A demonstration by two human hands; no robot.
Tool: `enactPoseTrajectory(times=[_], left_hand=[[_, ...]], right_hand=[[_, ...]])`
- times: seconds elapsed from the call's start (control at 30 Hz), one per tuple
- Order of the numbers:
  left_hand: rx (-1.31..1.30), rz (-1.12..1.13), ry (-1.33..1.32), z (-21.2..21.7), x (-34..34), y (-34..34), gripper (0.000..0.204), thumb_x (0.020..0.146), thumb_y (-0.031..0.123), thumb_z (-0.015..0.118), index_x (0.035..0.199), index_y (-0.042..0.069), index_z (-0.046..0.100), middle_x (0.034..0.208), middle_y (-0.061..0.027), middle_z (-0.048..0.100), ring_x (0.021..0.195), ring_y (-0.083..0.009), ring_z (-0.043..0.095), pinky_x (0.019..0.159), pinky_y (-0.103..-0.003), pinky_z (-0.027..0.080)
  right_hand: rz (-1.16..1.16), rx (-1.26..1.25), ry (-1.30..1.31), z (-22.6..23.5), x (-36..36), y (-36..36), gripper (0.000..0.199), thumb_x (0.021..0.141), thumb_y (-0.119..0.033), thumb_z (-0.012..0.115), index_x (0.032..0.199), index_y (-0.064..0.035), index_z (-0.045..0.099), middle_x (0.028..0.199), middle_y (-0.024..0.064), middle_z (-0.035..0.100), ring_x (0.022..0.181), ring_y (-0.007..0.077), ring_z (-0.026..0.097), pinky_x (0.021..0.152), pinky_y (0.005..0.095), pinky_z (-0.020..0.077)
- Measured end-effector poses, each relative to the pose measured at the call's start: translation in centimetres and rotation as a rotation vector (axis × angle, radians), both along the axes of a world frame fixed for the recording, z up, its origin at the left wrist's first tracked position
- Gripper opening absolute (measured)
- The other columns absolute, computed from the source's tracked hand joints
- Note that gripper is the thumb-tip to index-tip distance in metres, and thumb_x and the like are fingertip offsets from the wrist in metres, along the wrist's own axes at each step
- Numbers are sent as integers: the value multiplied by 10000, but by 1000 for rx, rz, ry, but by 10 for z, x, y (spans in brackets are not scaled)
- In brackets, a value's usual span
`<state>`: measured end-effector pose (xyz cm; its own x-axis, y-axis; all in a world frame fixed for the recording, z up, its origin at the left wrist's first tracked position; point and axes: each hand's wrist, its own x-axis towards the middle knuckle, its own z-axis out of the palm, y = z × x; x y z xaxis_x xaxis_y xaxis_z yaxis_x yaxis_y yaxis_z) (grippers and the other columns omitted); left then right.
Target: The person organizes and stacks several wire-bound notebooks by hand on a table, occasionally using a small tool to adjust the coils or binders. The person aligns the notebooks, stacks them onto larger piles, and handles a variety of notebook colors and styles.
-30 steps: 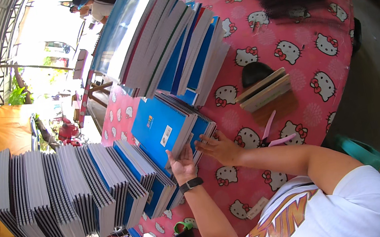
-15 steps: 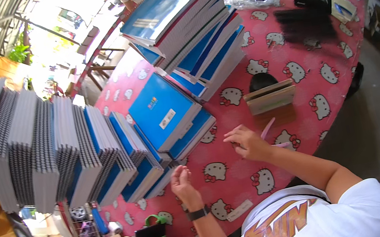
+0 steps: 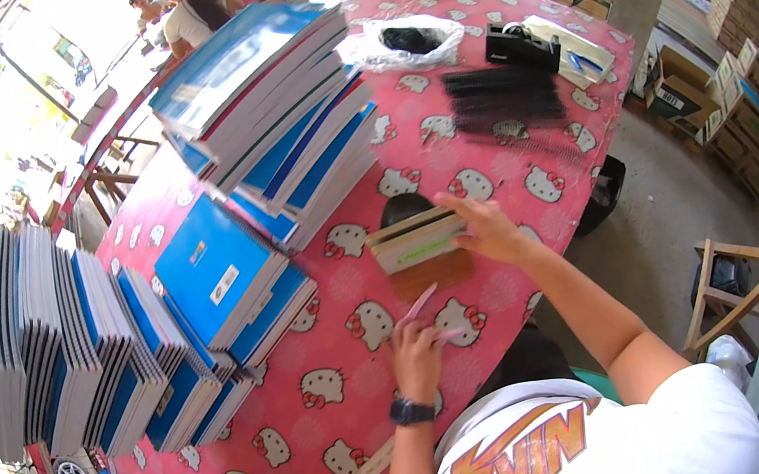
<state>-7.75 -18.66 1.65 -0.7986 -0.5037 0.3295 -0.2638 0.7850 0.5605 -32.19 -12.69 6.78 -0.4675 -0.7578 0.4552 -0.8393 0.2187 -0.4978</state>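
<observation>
far to the left i see a long row of grey-edged notebooks with blue covers [image 3: 32, 339] leaning on each other like fallen dominoes, so each one can be picked off the end. next to them lies a short pile of flat blue notebooks [image 3: 225, 279] on the pink cloth-covered table with white cat pictures [image 3: 345, 385]. behind that is a tall messy stack of blue and white books [image 3: 275, 103], and it blocks the way to the back of the table.

my left hand [image 3: 418, 357] rests on the cloth and pinches a thin pink strip [image 3: 420, 304] between its fingers, close to my body. my right hand [image 3: 490, 230] is spread open and lies flat on the right end of a small tan block of cards with a green label [image 3: 418, 240], holding it down in the middle of the table. a dark round thing sits just behind the block; i cannot tell what it is.

farther right lie black plastic comb strips [image 3: 497, 99], a clear bag [image 3: 401, 42], and brown cardboard boxes [image 3: 740, 92] on the floor.
</observation>
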Motion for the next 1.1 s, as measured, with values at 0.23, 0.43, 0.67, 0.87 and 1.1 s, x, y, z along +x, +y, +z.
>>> enactPoseTrajectory(times=[0.23, 0.43, 0.67, 0.87, 1.1], left_hand=[[-11, 454, -77, -5, 56, -31, 247, 615, -5, 717, 845, 55, 651, 943, -108, 587, 1026, -319, 514, 911, -437, 398], [-116, 890, -71, 2, -8, 4, 386, 724, 67, 683, 1091, 26, 569, 1259, -189, 453, 1198, -381, 399, 1012, -468, 317], [-211, 1072, -260, -52, -44, 30, 477, 878, 342, 559, 1217, 17, 475, 1306, -222, 408, 1242, -377, 348, 1014, -481, 296], [-141, 1061, -311, -42, -47, 32, 488, 893, 385, 524, 1223, 29, 470, 1317, -223, 400, 1248, -380, 340, 1005, -491, 288], [-162, 998, -318, -49, -42, 29, 472, 903, 398, 495, 1234, 62, 472, 1313, -209, 410, 1242, -376, 345, 998, -496, 286]], right_hand=[[507, 80, -207, -6, -84, 11, 522, 666, -28, 691, 1161, -74, 532, 980, 107, 601, 914, 310, 554, 820, 390, 460], [490, 60, -602, -10, -167, 33, 503, 706, -110, 693, 1183, -79, 536, 1068, 103, 591, 938, 294, 546, 831, 405, 447], [68, 238, 252, -73, -253, 58, 361, 801, -295, 599, 1117, -138, 523, 1157, 50, 488, 1068, 244, 450, 858, 411, 375], [-10, 259, 330, -85, -252, 48, 299, 837, -298, 564, 1093, -151, 515, 1101, 43, 484, 1037, 228, 446, 828, 400, 379], [-61, 280, 380, -87, -253, 49, 271, 870, -298, 515, 1100, -156, 527, 1100, 46, 508, 1042, 236, 469, 851, 410, 387]])
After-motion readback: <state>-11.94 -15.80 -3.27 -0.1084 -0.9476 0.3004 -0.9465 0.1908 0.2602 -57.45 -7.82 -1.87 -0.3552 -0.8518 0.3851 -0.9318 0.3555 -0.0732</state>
